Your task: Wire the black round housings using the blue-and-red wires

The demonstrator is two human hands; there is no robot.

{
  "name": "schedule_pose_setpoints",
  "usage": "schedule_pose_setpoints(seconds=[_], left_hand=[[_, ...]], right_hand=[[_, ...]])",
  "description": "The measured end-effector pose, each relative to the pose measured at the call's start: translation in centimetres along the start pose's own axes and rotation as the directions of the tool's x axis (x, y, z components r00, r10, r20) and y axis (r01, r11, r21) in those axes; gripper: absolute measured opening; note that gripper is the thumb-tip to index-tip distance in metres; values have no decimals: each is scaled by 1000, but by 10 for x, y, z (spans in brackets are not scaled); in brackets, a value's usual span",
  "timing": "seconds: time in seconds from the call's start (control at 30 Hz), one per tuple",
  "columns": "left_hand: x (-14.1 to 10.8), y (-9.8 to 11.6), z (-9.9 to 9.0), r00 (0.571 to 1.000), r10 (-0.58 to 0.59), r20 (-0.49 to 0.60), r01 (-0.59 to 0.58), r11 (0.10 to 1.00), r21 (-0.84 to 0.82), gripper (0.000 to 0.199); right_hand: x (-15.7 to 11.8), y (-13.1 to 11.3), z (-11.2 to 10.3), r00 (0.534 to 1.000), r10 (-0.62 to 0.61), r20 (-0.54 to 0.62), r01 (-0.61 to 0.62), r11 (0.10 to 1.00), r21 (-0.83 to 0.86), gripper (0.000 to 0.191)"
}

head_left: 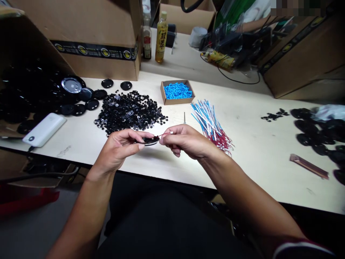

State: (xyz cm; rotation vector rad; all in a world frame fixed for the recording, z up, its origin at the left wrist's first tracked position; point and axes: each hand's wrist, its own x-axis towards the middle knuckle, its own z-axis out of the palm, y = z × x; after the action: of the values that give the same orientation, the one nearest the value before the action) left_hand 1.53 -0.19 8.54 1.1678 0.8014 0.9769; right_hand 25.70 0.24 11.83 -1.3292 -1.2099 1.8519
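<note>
Wires (pixel 208 120) striped red-white, blue-white; plastic bits (pixel 178 91) bright blue.

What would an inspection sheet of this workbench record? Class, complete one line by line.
surface: pale workbench, lightly scuffed
job's things: black disc, thin red wire, heap of small black discs, blue pieces in cardboard tray, blue-and-red wires
clutter: white power bank
grips: left hand holds the disc; right hand pinches the wire
cables: black cable on the rear bench
surroundings: cardboard boxes, tea bottle
</note>
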Motion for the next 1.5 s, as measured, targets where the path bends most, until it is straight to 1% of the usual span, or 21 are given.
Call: schedule_pose_setpoints(seconds=[0.2, 0.4, 0.57, 0.73, 0.83, 0.9, 0.97, 1.03, 1.1, 1.17, 1.23, 1.3, 1.4, 1.5], left_hand=[[2, 1, 1, 1000, -4, -12, 4, 1000, 0, 8], [1, -2, -3, 1000, -26, 5, 26, 999, -41, 10], [-2, -6, -7, 996, -74, 41, 79, 986, -145, 9], [-5, -15, -8, 980, -188, 59, 197, 940, -279, 13], [-7, -22, -6, 969, -235, 73, 245, 904, -351, 15], [-9, -26, -4, 963, -257, 79, 267, 881, -390, 18], [-10, -29, -1, 957, -279, 75, 284, 858, -429, 22], [-12, -31, 4, 952, -297, 67, 293, 832, -471, 24], [-14, -32, 8, 947, -313, 68, 303, 806, -509, 25], [-16, -35, 13, 943, -326, 69, 310, 781, -543, 25], [-19, -39, 18, 940, -332, 75, 313, 759, -571, 25], [-22, -43, 21, 941, -326, 88, 314, 748, -584, 25], [-27, -48, 23, 945, -309, 109, 317, 777, -545, 24], [-33, -47, 20, 946, -299, 128, 324, 839, -437, 27]], right_hand=[[5, 4, 2, 1000, -9, -12, 9, 1000, -9, 16], [3, 7, 4, 999, -20, -43, 20, 1000, 2, 20], [-4, 9, 5, 999, -35, -40, 34, 999, -8, 28], [-6, 20, 8, 999, -28, -34, 31, 995, 91, 40], [-11, 26, 11, 997, -56, -54, 63, 990, 127, 45], [-16, 29, 13, 996, -75, -43, 80, 988, 135, 48], [-21, 31, 15, 995, -93, -36, 97, 987, 128, 54], [-25, 32, 17, 989, -138, -61, 143, 984, 101, 57], [-28, 33, 20, 976, -203, -84, 208, 976, 63, 54], [-29, 34, 22, 964, -252, -84, 255, 967, 29, 45], [-30, 35, 24, 960, -271, -76, 273, 962, 11, 39], [-31, 38, 25, 960, -271, -68, 272, 962, 5, 37], [-34, 41, 23, 965, -258, -38, 258, 966, -6, 35], [-39, 44, 17, 965, -261, -9, 260, 964, -61, 28]])
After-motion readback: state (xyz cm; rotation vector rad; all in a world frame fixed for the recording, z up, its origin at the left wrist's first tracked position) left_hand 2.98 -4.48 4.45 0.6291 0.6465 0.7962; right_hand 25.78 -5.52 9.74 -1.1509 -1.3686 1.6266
